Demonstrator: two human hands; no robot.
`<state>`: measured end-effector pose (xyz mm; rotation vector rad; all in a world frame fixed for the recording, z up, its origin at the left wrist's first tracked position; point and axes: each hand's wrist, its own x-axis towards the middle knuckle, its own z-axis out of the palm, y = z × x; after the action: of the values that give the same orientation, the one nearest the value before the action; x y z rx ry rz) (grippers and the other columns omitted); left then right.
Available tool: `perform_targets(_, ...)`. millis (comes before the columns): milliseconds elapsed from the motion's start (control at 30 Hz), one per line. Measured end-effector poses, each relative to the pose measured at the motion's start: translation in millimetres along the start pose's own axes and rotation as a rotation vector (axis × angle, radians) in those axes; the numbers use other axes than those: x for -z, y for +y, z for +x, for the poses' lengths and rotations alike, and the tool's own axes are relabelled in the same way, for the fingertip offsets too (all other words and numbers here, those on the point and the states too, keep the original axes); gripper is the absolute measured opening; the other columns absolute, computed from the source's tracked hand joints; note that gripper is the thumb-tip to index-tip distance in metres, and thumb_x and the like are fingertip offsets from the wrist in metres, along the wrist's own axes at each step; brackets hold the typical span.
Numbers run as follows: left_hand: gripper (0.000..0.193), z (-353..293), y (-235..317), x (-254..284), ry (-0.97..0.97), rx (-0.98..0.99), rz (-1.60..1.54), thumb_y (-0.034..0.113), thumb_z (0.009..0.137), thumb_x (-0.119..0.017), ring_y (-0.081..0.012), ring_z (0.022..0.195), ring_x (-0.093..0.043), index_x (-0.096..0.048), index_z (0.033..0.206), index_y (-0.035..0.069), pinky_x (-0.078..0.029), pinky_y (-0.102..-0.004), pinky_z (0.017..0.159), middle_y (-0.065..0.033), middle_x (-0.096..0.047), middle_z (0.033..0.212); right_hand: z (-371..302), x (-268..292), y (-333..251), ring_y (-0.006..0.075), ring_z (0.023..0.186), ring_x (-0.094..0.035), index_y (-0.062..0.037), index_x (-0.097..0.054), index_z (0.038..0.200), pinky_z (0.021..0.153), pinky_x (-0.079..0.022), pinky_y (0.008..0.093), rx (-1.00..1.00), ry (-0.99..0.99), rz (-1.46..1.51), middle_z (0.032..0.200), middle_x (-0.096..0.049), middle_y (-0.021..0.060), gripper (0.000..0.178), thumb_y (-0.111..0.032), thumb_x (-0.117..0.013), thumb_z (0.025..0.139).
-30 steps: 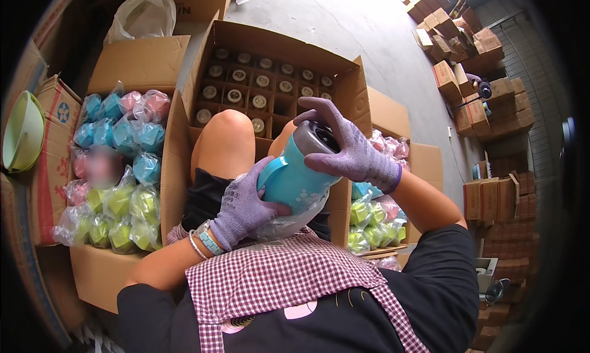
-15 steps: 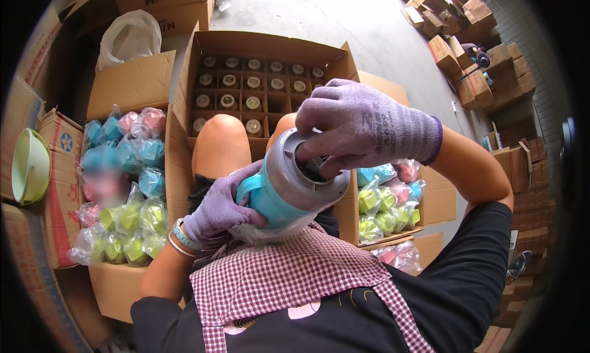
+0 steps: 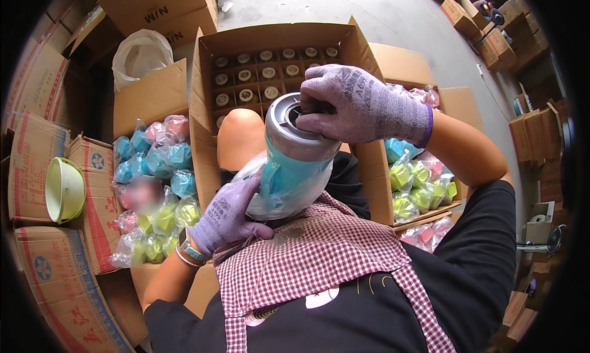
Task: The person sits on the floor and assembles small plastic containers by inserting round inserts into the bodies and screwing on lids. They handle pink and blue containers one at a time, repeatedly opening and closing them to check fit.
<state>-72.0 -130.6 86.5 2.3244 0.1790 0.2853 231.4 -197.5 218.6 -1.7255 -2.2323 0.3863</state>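
Observation:
A turquoise jug [image 3: 295, 176] with a side handle and a wide grey collar [image 3: 305, 145] stands tilted in my lap. A clear plastic bag [image 3: 263, 207] covers its lower part. My right hand [image 3: 350, 104], in a purple-grey glove, is closed at the jug's top, with fingers hooked into the round opening; their tips are hidden inside. My left hand [image 3: 228, 221], gloved alike, holds the bagged lower left side of the jug, near the handle, its thumb toward me. Beyond my knees is a divided carton [image 3: 276, 33] with several round-topped items in its cells.
To the left, an open box holds several bagged turquoise, pink and green pieces [image 3: 161, 159]; more bagged green pieces [image 3: 424, 193] lie in a box at right. A pale green basin [image 3: 66, 190] leans by cartons at far left. A white plastic bag [image 3: 141, 57] sits behind the left box.
The jug has turned more upright, and its handle now faces me. My left hand has slid from the handle to the bagged lower side. My right fingers stay in the opening.

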Motion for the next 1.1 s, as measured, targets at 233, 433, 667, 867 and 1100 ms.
perform_targets(233, 0.016, 25.8, 80.5, 131.8, 0.256, -0.232, 0.399, 0.016, 0.072, -0.084, -0.0186, 0.066, -0.063, -0.072, 0.079, 0.007, -0.049, -0.0321, 0.063, -0.0016, -0.062, 0.068, 10.7, -9.6, -35.1, 0.0330, 0.094, -0.061, -0.0034, -0.068, 0.098, 0.083, -0.051, 0.0460, 0.411, 0.150, 0.228, 0.090, -0.058, 0.0134, 0.023, -0.026, -0.066, 0.097)
perform_targets(433, 0.022, 13.9, 67.5, 97.3, 0.072, -0.215, -0.245, 0.019, 0.076, -0.083, -0.0302, 0.073, -0.066, -0.072, 0.085, 0.003, -0.050, -0.0397, 0.068, -0.0106, -0.067, 0.079, 14.6, -44.0, -37.9, 0.0319, 0.106, -0.064, -0.0006, -0.065, 0.115, 0.094, -0.052, 0.0422, 0.514, 0.192, 0.773, 0.110, -0.064, 0.0170, 0.033, -0.029, -0.062, 0.099)
perform_targets(667, 0.036, -203.2, -53.5, -12.7, 0.531, 0.610, -1.309, 0.030, 0.090, -0.082, -0.0233, 0.079, -0.071, -0.070, 0.104, -0.002, -0.057, -0.0365, 0.071, -0.0098, -0.072, 0.090, -90.5, -122.6, 18.8, 0.0329, 0.087, -0.073, 0.0005, -0.076, 0.099, 0.083, -0.055, 0.0403, -0.603, -0.291, 0.747, 0.085, -0.074, 0.0211, 0.065, -0.062, -0.057, 0.100)
perform_targets(867, 0.034, -190.8, -42.6, -65.2, 0.404, 0.829, -1.099, 0.029, 0.096, -0.073, -0.0233, 0.086, -0.070, -0.068, 0.112, -0.001, -0.056, -0.0362, 0.077, -0.0109, -0.072, 0.096, -80.1, -179.1, -9.4, 0.0259, 0.112, -0.068, -0.0008, -0.065, 0.136, 0.097, -0.053, 0.0381, -0.685, -0.288, 1.393, 0.123, -0.072, 0.0160, 0.081, -0.066, -0.070, 0.090)
perform_targets(1100, 0.033, -112.2, -59.5, -49.7, 0.287, 0.709, -0.834, 0.028, 0.103, -0.063, -0.0234, 0.093, -0.070, -0.066, 0.120, 0.000, -0.056, -0.0359, 0.085, -0.0122, -0.072, 0.104, -47.1, -198.2, 10.1, 0.0209, 0.074, -0.073, 0.0029, -0.067, 0.124, 0.074, -0.061, 0.0306, -0.719, -0.516, 1.822, 0.099, -0.077, 0.0154, 0.045, -0.030, -0.075, 0.095)
